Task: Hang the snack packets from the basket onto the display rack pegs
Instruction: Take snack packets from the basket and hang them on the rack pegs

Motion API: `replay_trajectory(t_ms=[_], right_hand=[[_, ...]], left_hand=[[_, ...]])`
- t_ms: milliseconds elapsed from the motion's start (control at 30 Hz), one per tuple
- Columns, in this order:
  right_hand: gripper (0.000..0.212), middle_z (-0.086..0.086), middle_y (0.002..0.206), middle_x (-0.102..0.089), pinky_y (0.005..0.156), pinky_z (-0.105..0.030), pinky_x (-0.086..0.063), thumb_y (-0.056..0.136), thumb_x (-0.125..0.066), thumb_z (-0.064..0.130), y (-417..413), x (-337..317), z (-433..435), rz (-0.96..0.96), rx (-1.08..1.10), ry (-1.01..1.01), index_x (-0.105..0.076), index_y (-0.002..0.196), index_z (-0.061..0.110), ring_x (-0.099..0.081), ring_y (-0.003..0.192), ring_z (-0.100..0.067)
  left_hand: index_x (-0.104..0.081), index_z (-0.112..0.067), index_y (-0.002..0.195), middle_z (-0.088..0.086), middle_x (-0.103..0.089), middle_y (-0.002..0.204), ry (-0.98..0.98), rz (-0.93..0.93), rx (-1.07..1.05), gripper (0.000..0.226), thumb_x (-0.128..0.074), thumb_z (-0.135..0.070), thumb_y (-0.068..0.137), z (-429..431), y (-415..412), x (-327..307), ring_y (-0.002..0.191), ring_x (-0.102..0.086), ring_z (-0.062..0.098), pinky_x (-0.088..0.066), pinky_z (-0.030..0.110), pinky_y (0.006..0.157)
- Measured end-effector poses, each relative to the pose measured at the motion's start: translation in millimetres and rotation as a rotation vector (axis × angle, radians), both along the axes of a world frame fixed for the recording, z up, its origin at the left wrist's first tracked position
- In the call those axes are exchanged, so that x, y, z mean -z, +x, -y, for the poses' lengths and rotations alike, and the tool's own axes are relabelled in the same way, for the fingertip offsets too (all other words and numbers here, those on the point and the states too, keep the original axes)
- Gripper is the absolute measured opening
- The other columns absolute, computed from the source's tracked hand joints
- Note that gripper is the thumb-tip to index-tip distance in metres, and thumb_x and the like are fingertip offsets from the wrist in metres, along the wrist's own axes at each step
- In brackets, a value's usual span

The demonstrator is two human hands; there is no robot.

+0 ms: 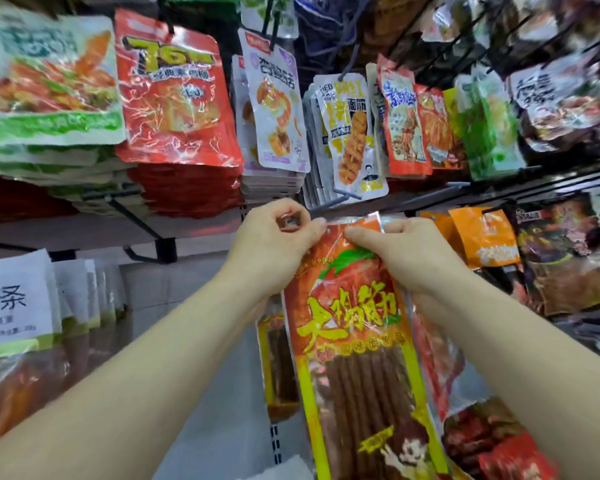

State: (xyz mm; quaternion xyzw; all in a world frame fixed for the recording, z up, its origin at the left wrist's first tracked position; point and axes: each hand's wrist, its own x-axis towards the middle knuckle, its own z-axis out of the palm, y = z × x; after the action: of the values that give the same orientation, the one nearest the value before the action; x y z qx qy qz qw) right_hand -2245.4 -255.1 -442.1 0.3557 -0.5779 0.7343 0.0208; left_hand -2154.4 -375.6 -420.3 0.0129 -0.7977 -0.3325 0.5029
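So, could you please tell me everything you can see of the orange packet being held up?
The orange packet is a long, glossy plastic pouch with big yellow characters, a yellow border and a clear window showing brown sticks. It hangs upright, slightly tilted. The left hand and right hand pinch its top edge, one at each side. Similar packets lie just behind it.
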Motion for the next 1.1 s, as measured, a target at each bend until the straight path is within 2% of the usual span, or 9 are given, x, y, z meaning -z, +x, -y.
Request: replay_trajectory(t_ms=[167, 333, 433, 633, 700, 767, 933, 1033, 1100], right_hand=[[0.033, -0.022, 0.086, -0.074, 0.079, -0.052, -0.057, 0.080, -0.079, 0.020, -7, -11, 6, 0.011, 0.033, 0.031, -0.071, 0.091, -0.010, -0.071, 0.082, -0.037], [0.032, -0.016, 0.079, -0.075, 0.076, -0.043, -0.059, 0.077, -0.081, 0.021, -13, -9, 6, 0.059, 0.008, 0.047, -0.073, 0.089, -0.007, -0.073, 0.073, -0.030], [0.032, -0.013, 0.072, -0.072, 0.064, -0.032, -0.057, 0.076, -0.080, 0.018, -17, -9, 11, 0.061, 0.009, 0.036, -0.071, 0.089, -0.009, -0.066, 0.059, -0.021], [0.042, -0.024, 0.086, -0.071, 0.061, -0.029, -0.049, 0.075, -0.083, 0.026, -22, -6, 21, 0.022, 0.063, 0.109, -0.067, 0.086, -0.012, -0.061, 0.063, -0.020], [0.053, -0.029, 0.090, -0.070, 0.060, -0.028, -0.044, 0.076, -0.081, 0.030, -22, -3, 21, -0.012, 0.067, 0.120, -0.065, 0.093, -0.017, -0.058, 0.064, -0.020], [0.053, -0.031, 0.076, -0.063, 0.057, -0.027, -0.036, 0.079, -0.078, 0.032, -20, 3, 17, -0.073, 0.120, 0.138, -0.065, 0.093, -0.017, -0.051, 0.062, -0.017], [0.010, 0.010, 0.061, -0.066, 0.059, -0.022, -0.041, 0.078, -0.075, 0.020, -14, 6, -10, -0.387, 0.456, 0.069, -0.074, 0.068, 0.019, -0.053, 0.051, 0.003], [0.014, 0.019, 0.059, -0.060, 0.046, -0.007, -0.033, 0.080, -0.070, 0.009, -10, 5, -25, -0.442, 0.486, -0.037, -0.076, 0.078, 0.021, -0.050, 0.042, 0.006], [0.019, 0.017, 0.054, -0.059, 0.039, -0.007, -0.030, 0.081, -0.069, 0.002, -11, 10, -27, -0.388, 0.397, -0.082, -0.075, 0.078, 0.020, -0.044, 0.037, -0.002]], left_hand=[[-0.060, -0.016, 0.067, -0.008, -0.052, 0.054, 0.018, -0.001, -0.031, 0.022, -0.072, -0.020, 0.085, 11, -8, -11, 0.052, -0.046, 0.007, -0.037, 0.022, 0.055], [-0.059, -0.015, 0.067, -0.002, -0.053, 0.056, 0.014, 0.075, -0.015, 0.022, -0.070, -0.018, 0.086, 13, -9, -15, 0.048, -0.046, 0.005, -0.038, 0.020, 0.054], [-0.059, -0.013, 0.069, -0.003, -0.052, 0.053, 0.054, 0.129, -0.003, 0.020, -0.069, -0.014, 0.086, 15, -11, -18, 0.048, -0.045, 0.006, -0.037, 0.019, 0.051], [-0.056, -0.016, 0.070, -0.002, -0.051, 0.058, 0.110, 0.221, -0.001, 0.022, -0.072, -0.018, 0.086, 30, -14, -13, 0.053, -0.045, 0.009, -0.039, 0.021, 0.052], [-0.062, -0.014, 0.077, -0.002, -0.058, 0.063, 0.125, 0.226, 0.032, 0.013, -0.072, -0.016, 0.085, 34, -9, -10, 0.055, -0.052, 0.008, -0.044, 0.018, 0.053], [-0.067, -0.010, 0.092, 0.000, -0.067, 0.072, 0.181, 0.280, 0.121, 0.009, -0.072, -0.011, 0.084, 38, -2, -2, 0.058, -0.061, 0.006, -0.050, 0.016, 0.055], [-0.066, -0.023, 0.089, -0.007, -0.068, 0.078, 0.099, 0.281, 0.005, 0.013, -0.068, -0.010, 0.088, 54, -2, 14, 0.061, -0.061, -0.001, -0.046, 0.008, 0.059], [-0.065, -0.023, 0.089, -0.002, -0.065, 0.076, 0.067, 0.236, -0.130, 0.013, -0.065, -0.011, 0.091, 67, -15, 18, 0.054, -0.056, -0.003, -0.043, 0.010, 0.055], [-0.068, -0.020, 0.095, 0.002, -0.069, 0.081, 0.099, 0.238, -0.202, 0.007, -0.066, -0.017, 0.090, 75, -23, 20, 0.054, -0.060, 0.000, -0.049, 0.015, 0.058]])
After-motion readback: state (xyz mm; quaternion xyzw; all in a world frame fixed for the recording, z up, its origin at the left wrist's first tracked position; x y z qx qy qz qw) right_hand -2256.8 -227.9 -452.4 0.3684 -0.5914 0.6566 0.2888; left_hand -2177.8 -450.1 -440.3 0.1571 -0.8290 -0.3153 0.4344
